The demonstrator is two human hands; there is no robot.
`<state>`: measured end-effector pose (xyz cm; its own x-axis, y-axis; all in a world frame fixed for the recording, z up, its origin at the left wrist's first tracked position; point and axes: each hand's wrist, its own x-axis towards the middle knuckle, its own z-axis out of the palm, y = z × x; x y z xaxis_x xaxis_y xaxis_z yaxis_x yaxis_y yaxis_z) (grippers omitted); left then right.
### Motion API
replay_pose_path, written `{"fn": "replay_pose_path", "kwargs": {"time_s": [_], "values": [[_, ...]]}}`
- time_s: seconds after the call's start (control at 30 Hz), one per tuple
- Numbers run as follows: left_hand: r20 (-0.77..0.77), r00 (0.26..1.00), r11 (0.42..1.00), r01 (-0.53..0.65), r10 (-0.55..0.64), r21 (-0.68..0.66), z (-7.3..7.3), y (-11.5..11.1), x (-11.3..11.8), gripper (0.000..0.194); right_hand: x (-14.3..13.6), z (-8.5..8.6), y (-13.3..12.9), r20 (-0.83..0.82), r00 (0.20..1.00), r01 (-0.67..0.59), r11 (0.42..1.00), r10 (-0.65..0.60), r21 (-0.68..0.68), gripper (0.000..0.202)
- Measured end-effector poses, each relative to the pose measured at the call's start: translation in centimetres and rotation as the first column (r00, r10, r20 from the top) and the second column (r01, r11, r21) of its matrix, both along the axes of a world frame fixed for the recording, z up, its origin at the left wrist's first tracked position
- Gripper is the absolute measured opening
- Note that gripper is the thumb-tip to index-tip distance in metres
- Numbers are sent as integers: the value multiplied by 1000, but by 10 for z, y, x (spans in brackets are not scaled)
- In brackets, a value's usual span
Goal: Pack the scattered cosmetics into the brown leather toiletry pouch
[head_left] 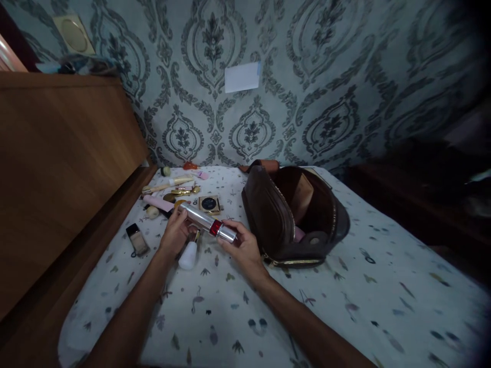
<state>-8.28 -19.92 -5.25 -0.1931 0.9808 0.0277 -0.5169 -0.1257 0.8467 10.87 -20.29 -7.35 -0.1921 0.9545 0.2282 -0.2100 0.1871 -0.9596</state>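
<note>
Both hands hold a silver cylinder with a red band (pixel 201 219), tilted down to the right above the cloth. My left hand (pixel 175 232) is closed round its upper left end, and the fingers of my right hand (pixel 244 249) grip its lower right end. Just below it lies a brush with a white, rounded end (pixel 187 256). A small bottle with a black cap (pixel 137 240) is left of my left hand. Beyond the cylinder sits a square gold compact with a black round centre (pixel 209 204). To the right stands a brown cosmetic bag (pixel 268 214), unzipped.
Several small cosmetics lie at the back left, among them a pale tube (pixel 181 180), a pink tube (pixel 158 203) and gold items (pixel 185 191). A wooden cabinet (pixel 65 179) borders the left side. Behind the patterned cloth (pixel 215 317) rises a papered wall (pixel 251 128).
</note>
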Motion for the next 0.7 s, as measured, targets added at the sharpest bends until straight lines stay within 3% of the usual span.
{"fn": "replay_pose_path", "kwargs": {"time_s": [0.27, 0.47, 0.6, 0.7], "values": [[56, 998, 1000, 24, -24, -6, 6, -7, -1, 38, -2, 12, -10, -74, 997, 4, 999, -7, -40, 40], [74, 996, 998, -39, 44, -58, 11, -12, 1, 37, -6, 13, -16, -52, 999, 9, 1000, -9, 11, 39], [52, 996, 995, -75, 79, -71, 15, -14, 3, 40, -3, 17, -25, 76, 996, 42, 993, -51, 110, 39], [6, 996, 990, -93, 94, -110, 16, -15, 3, 44, 9, 35, -36, 219, 965, 78, 955, -144, 285, 40]]}}
